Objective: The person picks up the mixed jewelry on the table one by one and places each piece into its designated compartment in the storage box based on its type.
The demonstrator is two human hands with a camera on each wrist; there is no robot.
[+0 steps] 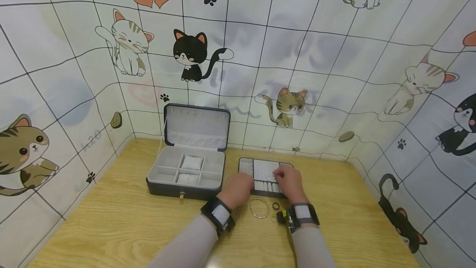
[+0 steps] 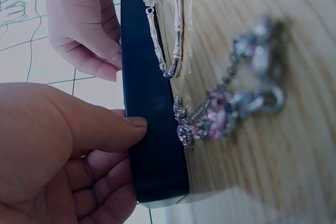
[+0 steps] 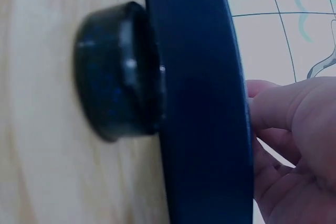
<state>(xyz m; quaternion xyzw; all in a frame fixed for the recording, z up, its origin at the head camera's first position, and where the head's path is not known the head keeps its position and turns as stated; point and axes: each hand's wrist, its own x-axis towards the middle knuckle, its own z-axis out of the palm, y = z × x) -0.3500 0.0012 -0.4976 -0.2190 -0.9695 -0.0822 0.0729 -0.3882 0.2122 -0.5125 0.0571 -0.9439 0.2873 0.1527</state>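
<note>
Two hands worked over a small jewellery tray (image 1: 265, 168) on a light wooden table (image 1: 111, 226), walled in by cat-print sheeting.

One open jewellery box (image 1: 186, 171) sat left of the tray, lid up; one silver bangle (image 1: 259, 208), one dark ring (image 1: 275, 206) and one pink-stoned bracelet (image 2: 226, 114) lay at the tray's near edge. The tray's long axis ran left to right. The left hand (image 1: 236, 188) curled against that edge, thumb touching it — the right hand (image 1: 290, 181) hovered over the tray, fingers bent; whether it pinched anything could not be told.
</note>
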